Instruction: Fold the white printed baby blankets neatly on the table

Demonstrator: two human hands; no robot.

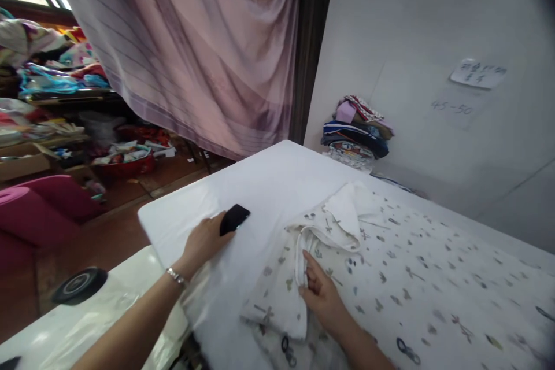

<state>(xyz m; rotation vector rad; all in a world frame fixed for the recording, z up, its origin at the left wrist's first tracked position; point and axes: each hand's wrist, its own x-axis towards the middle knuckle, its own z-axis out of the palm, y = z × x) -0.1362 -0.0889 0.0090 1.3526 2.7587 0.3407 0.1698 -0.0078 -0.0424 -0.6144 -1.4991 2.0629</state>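
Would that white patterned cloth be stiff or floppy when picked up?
Probably floppy: the cloth bends into loose, rounded folds by the right hand. It may also be fairly light, as its layers look thin.

Apparently a textile workshop, white worktable (269, 185), patterned cloth (399, 277), stacked folded fabrics (355, 133), crammed shelves (65, 96)

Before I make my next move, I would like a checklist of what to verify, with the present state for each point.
1. Left hand touches the black phone: ok.
2. Phone lifted off the white table: cannot tell.
3. Right hand holds the printed cloth by its white edge: ok.
4. Cloth spread flat: not ok, it is folded over near the right hand.
5. Phone apart from the cloth: ok, bare table shows between them.
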